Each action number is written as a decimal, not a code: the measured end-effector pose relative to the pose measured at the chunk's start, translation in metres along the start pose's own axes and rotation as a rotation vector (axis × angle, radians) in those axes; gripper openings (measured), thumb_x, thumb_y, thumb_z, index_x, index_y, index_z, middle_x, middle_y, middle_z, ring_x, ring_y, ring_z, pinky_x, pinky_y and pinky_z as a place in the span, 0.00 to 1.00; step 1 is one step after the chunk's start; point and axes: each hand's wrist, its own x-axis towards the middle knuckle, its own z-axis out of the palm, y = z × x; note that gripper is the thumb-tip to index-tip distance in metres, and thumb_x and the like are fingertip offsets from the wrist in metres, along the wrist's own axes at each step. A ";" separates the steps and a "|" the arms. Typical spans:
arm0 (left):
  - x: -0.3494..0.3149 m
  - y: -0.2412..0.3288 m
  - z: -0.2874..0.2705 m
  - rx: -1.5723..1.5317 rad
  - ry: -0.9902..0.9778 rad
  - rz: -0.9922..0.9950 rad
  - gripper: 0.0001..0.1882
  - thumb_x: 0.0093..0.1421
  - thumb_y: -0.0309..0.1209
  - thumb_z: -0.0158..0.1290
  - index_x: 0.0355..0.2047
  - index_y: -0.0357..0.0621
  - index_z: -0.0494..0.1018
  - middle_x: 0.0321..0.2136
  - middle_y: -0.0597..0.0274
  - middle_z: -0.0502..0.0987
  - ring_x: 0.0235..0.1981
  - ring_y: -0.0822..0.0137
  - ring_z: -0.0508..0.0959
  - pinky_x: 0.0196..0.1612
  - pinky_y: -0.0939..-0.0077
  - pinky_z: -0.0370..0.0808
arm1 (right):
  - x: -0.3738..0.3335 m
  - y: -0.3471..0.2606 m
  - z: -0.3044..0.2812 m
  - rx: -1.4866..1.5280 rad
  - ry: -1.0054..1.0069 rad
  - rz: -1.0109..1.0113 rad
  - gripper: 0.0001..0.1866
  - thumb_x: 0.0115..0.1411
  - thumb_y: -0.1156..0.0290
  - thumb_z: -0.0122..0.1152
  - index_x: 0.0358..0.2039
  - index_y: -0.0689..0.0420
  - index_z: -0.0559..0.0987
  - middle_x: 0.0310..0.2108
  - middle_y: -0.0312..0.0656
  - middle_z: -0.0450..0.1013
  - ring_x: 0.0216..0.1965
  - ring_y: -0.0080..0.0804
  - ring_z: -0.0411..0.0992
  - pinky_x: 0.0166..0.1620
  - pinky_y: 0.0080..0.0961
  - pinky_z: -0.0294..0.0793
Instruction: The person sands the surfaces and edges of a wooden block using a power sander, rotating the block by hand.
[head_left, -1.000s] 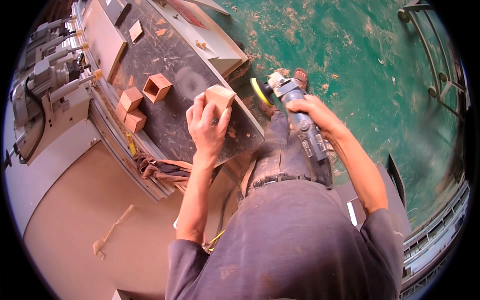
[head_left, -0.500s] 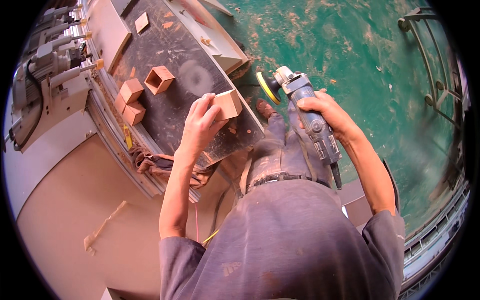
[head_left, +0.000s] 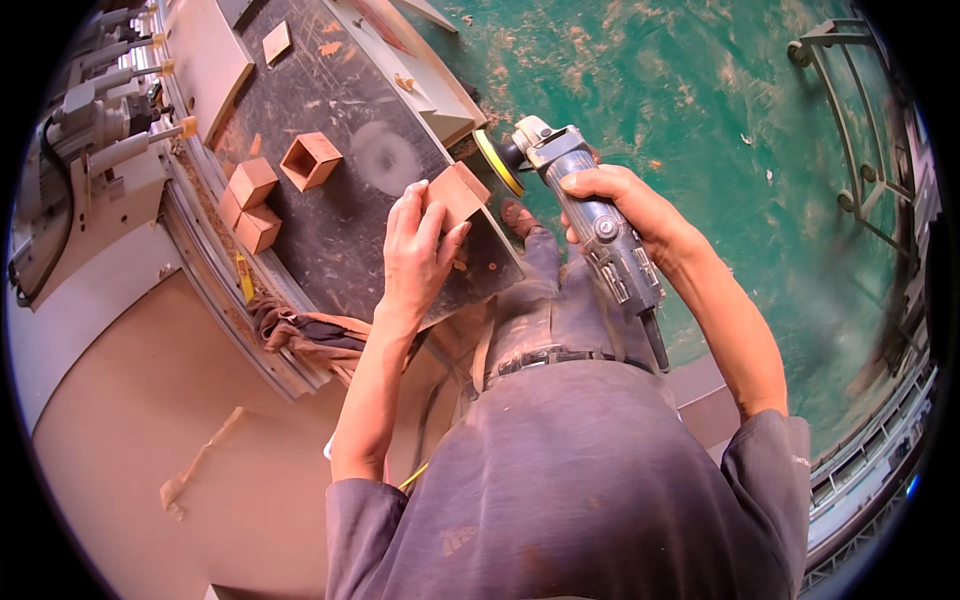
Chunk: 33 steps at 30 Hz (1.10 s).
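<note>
My left hand point(head_left: 418, 240) grips a small wooden box point(head_left: 455, 198) at the right edge of the dark worktop point(head_left: 345, 225). Its fingers lie over the near side of the box. My right hand point(head_left: 632, 208) is wrapped round the grey body of a handheld disc sander point(head_left: 600, 228). The sander's round pad point(head_left: 497, 163), with a yellow rim, faces the box from the right, a small gap apart. Left on the worktop stands an open-ended wooden box point(head_left: 311, 161), its hollow inside showing. Several more wooden boxes point(head_left: 252, 185) are grouped beside it.
A crumpled brown cloth point(head_left: 300, 328) hangs over the metal rail point(head_left: 225, 290) at the worktop's near left. A yellow-handled tool point(head_left: 245, 277) lies on that rail. Machinery with motors point(head_left: 110, 130) lines the left. A metal rack point(head_left: 850, 110) stands on the dusty green floor point(head_left: 720, 180).
The sander has moved left toward the box in my left hand. That box has turned and now sits lower at the worktop's edge. The view has shifted slightly.
</note>
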 end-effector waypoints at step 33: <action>0.000 -0.009 0.006 -0.023 0.058 0.060 0.18 0.53 0.27 0.72 0.42 0.37 0.79 0.60 0.41 0.76 0.54 0.42 0.78 0.58 0.52 0.78 | -0.007 0.003 0.025 -0.121 -0.009 0.083 0.20 0.59 0.54 0.70 0.36 0.61 0.82 0.26 0.40 0.79 0.22 0.27 0.78 0.26 0.27 0.78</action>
